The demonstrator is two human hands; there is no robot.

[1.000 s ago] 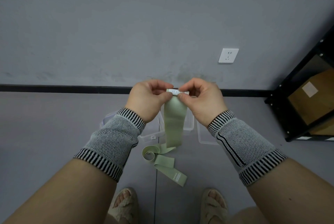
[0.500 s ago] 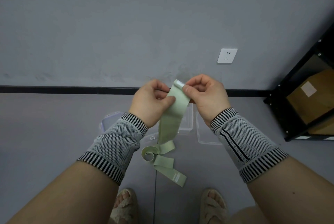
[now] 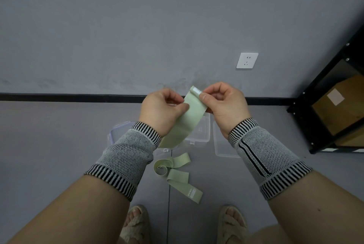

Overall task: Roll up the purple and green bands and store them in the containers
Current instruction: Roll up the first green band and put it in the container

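To roll the green band point(image 3: 192, 114) well, I think the person should fold its top end over tightly first and keep the edges even, so the roll does not become a cone. The left hand point(image 3: 162, 110) pinches the left edge of the band and the right hand point(image 3: 224, 104) pinches the top corner, both raised in front of the chest with wrists bent inward. The rest of the band hangs down to the floor point(image 3: 59, 145), near the clear containers point(image 3: 201, 131).
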